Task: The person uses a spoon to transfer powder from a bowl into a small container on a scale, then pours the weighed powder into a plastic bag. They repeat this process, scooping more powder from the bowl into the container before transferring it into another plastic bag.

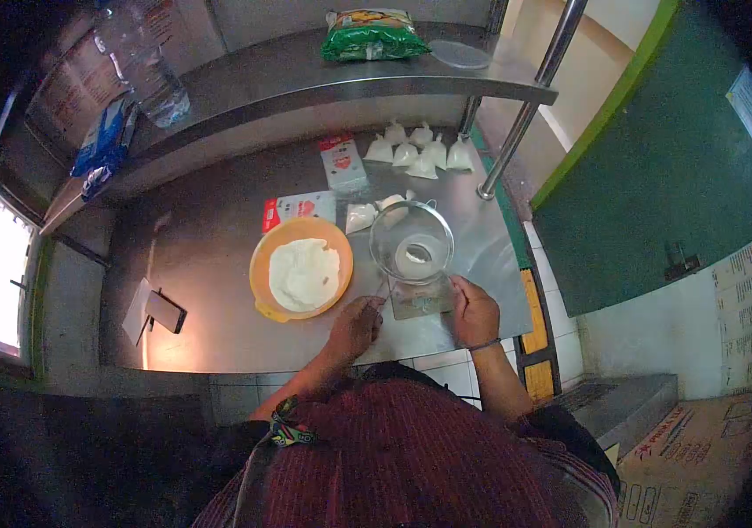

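Note:
My left hand [357, 327] is closed near the table's front edge, its fingertips pinched together. Across from it, my right hand [476, 313] is also closed, with thumb and forefinger pressed together. Something thin and see-through seems to be at the fingertips, but I cannot make it out. Between and just beyond the hands lies a flat, pale square thing [416, 301], perhaps a scale. Behind it sits a round metal-rimmed bowl or strainer [376, 251] with something white inside. To the left stands a yellow-orange basin [262, 286] holding white powder [304, 275].
Several tied bags of white powder [423, 154] stand at the back right. Red-and-white packets [341, 163] lie behind the basin. A phone on a stand [167, 312] is at left. A shelf [288, 86] overhangs the steel table [200, 238]; its post [525, 114] rises at right.

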The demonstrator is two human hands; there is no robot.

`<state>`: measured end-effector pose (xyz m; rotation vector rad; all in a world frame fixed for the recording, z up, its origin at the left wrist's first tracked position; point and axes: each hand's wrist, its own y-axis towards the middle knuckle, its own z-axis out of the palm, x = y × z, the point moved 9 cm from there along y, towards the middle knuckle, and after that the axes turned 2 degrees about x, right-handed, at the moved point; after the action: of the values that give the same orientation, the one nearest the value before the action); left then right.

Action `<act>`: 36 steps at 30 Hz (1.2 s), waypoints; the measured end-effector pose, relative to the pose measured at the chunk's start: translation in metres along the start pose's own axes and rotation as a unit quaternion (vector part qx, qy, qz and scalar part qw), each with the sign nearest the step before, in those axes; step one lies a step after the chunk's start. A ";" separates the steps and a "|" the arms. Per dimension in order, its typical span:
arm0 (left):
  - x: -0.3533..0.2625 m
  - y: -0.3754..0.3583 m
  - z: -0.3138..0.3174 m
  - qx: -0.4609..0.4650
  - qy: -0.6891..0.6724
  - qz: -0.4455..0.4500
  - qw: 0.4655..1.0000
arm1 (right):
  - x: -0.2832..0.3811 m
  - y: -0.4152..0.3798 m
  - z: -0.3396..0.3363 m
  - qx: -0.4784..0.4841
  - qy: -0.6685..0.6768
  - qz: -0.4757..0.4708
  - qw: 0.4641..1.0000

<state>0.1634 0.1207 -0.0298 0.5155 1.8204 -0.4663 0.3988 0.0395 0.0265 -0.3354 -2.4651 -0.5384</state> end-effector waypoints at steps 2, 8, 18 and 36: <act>-0.010 -0.002 0.000 -0.030 0.111 0.187 0.976 | -0.001 0.001 -0.004 -0.021 0.000 0.020 1.000; 0.014 -0.003 0.009 0.029 -0.113 -0.073 0.991 | -0.003 0.007 -0.011 -0.049 -0.019 0.031 0.998; -0.011 -0.002 0.001 0.020 -0.047 -0.027 0.998 | 0.004 -0.008 -0.007 -0.044 0.033 0.027 0.998; -0.011 -0.003 0.003 0.007 0.004 0.084 0.996 | -0.018 0.002 -0.006 -0.068 0.051 0.063 0.994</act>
<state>0.1670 0.1153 -0.0195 0.6747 1.7662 -0.3623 0.4171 0.0360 0.0209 -0.5030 -2.2961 -0.6550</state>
